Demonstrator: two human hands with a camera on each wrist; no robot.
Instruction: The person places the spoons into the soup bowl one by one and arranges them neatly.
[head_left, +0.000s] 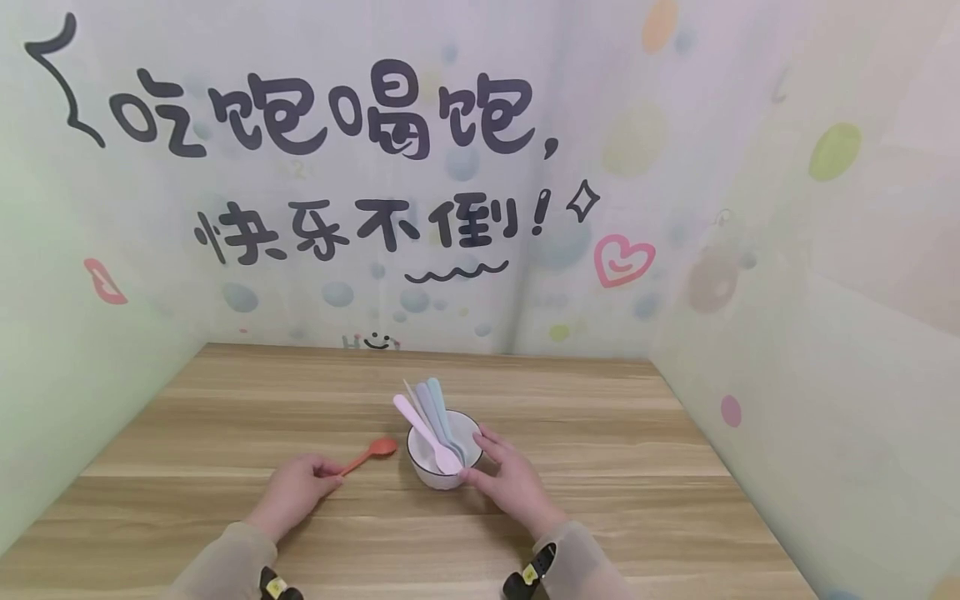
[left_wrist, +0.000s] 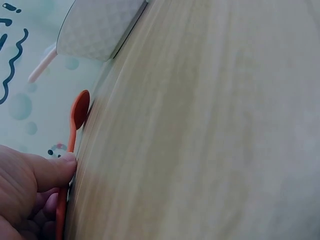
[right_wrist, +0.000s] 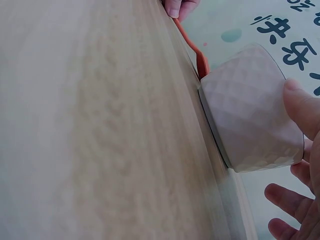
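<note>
My left hand (head_left: 297, 493) pinches the handle of an orange spoon (head_left: 383, 447) between thumb and fingers, low over the table. In the left wrist view, the thumb presses the handle and the spoon's bowl end points away. A white bowl (head_left: 432, 478) with a dark rim and a diamond-textured outside stands upright to the right. My right hand (head_left: 515, 486) holds the bowl's right side, thumb near the front rim; in the right wrist view its lower fingers spread off the bowl. Inside the bowl lean a pink spoon (head_left: 422, 425), a blue spoon (head_left: 439, 403) and other pale utensils, partly overlapped.
The wood-grain table (head_left: 600, 433) is bounded by a printed back wall (head_left: 315, 292) and pale side walls (head_left: 780, 400). A dark device with a yellow label (head_left: 531, 573) is strapped on the right wrist, and another (head_left: 277, 585) on the left.
</note>
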